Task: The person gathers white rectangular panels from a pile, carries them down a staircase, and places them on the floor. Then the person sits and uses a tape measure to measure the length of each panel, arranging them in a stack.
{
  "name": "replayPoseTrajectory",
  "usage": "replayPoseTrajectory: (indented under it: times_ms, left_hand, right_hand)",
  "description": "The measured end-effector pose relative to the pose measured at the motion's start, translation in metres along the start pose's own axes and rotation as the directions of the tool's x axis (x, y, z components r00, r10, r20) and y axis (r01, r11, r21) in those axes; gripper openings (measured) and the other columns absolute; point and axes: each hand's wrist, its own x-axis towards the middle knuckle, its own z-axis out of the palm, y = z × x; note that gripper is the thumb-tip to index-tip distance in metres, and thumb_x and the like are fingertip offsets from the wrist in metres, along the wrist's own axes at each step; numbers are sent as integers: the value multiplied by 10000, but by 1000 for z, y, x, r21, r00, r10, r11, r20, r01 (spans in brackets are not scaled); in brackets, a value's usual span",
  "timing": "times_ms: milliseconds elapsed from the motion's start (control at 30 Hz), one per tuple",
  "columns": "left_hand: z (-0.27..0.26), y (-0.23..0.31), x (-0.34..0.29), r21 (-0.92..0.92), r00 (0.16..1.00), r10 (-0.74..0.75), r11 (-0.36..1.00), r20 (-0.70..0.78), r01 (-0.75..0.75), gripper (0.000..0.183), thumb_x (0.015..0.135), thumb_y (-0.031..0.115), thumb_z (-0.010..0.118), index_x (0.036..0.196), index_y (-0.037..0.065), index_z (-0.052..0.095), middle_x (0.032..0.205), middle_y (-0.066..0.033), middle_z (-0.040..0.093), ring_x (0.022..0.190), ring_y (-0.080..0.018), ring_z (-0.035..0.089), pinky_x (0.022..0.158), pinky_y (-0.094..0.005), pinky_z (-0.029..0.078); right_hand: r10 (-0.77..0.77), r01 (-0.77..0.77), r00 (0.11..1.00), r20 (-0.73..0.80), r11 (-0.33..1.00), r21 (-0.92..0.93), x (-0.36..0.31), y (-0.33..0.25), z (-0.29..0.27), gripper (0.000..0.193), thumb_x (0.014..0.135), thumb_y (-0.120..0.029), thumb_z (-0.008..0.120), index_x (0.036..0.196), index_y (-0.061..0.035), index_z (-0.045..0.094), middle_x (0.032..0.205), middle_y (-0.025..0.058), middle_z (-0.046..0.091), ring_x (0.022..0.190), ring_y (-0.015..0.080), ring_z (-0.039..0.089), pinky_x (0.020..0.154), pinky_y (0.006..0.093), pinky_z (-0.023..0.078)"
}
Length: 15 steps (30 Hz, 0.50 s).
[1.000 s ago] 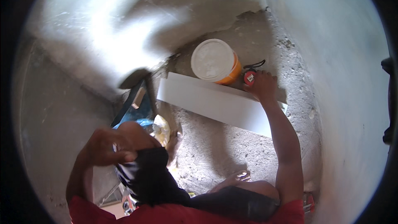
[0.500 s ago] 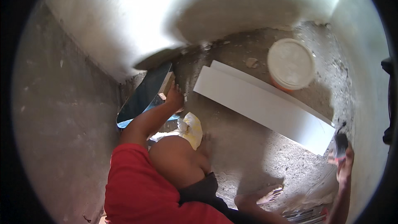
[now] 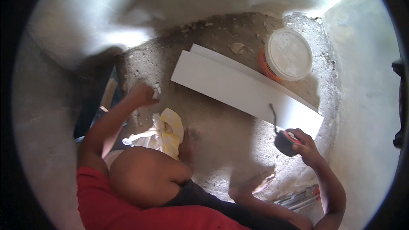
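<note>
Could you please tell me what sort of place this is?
Probably an unfinished room, or one under repair: the floor is rough and bare, a lidded bucket stands on it, and the right hand holds what looks like a tape measure.

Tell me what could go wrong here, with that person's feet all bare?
The black and red tape measure could slip from the right grip and perhaps hurt the bare right foot. It might also scuff the white board, since it's held near that board's right end. And the crumpled white and yellow bag lies close to the left foot, so stepping on it might make someone slide.
</note>
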Motion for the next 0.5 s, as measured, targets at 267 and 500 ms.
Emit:
replayPoseTrajectory:
  times_ms: [267, 500]
  left_hand:
    - [-88, 44, 65, -475, 860, 55, 815, -507, -332, 699, 761, 592, 702, 1151, 19, 613, 991, -164, 685, 873, -233, 676, 812, -363, 529]
    - [-55, 46, 69, -635, 844, -7, 662, -536, -398, 691, 706, 536, 770, 1174, 54, 605, 1063, -142, 661, 1007, -272, 623, 881, -401, 495]
  right_hand:
    - [109, -104, 986, 127, 994, -43, -29, -1, 22, 643, 761, -477, 733, 1128, 35, 606, 990, 85, 607, 901, 161, 577, 811, 314, 477]
    - [130, -131, 991, 22, 990, 50, -52, 42, 43, 843, 692, -796, 584, 900, 21, 623, 769, 26, 561, 725, 116, 514, 624, 276, 416]
